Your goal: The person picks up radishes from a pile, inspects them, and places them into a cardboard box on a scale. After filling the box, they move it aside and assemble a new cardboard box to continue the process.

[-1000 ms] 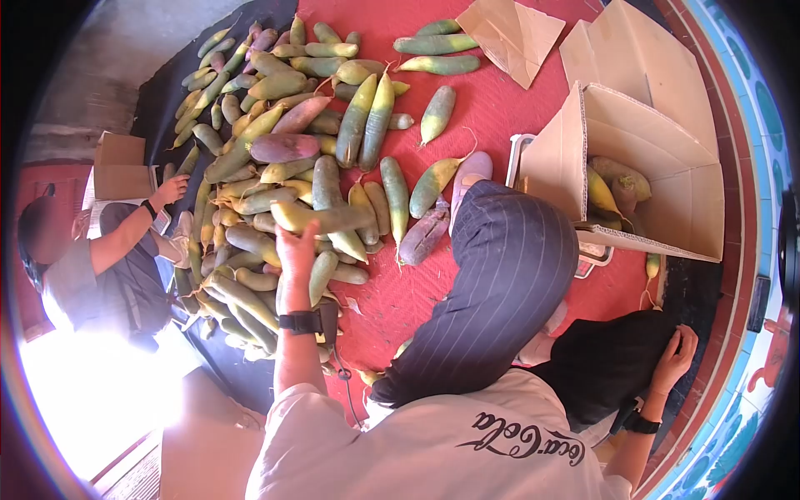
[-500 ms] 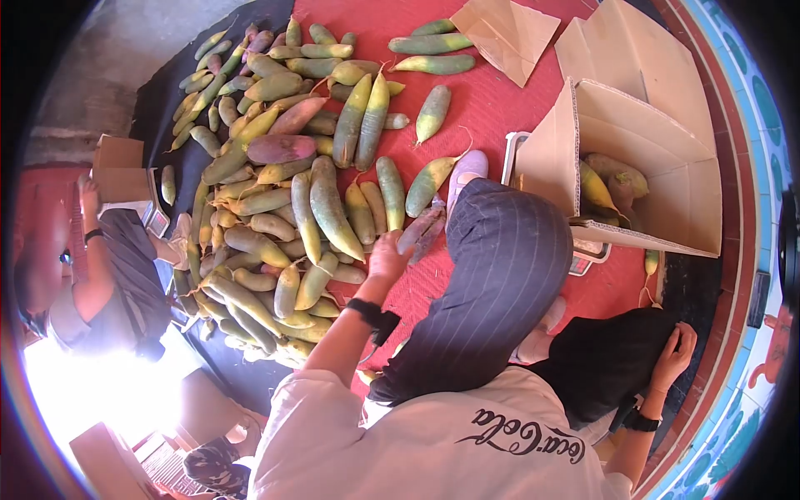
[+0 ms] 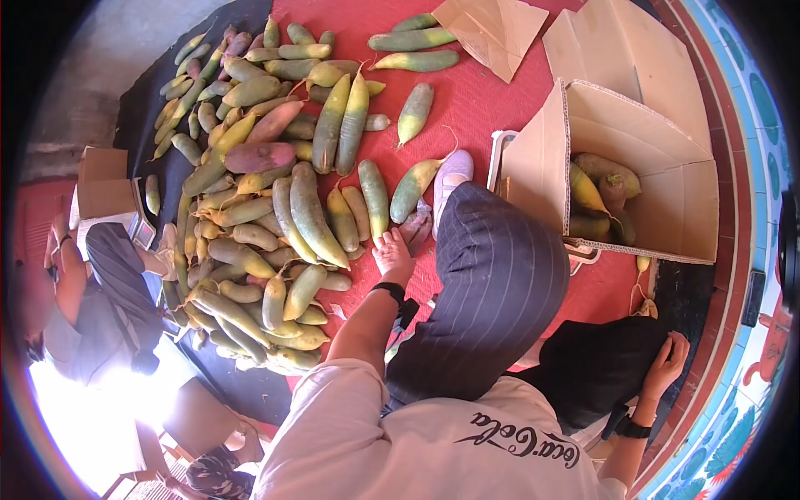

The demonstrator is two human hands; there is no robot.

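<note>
- Radishes (image 3: 310,208): lie heaped by left hand (image 3: 393,258); cannot tell its grip.
- Rests right hand (image 3: 667,363), fingers parted, on knee (image 3: 627,348).
- Has striped leg (image 3: 492,275) between radishes and carton (image 3: 537,171).

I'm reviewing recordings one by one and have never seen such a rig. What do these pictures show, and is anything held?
No machine here: one head-worn camera looks forward and down over a person's own body. Long green and purplish vegetables lie heaped and scattered on a red mat; more sit in an open cardboard box. The left hand reaches in beside a purplish vegetable; whether the fingers grip it, I cannot tell. The right hand rests on the dark trousers, holding nothing visible. Another person sits at the left.
</note>
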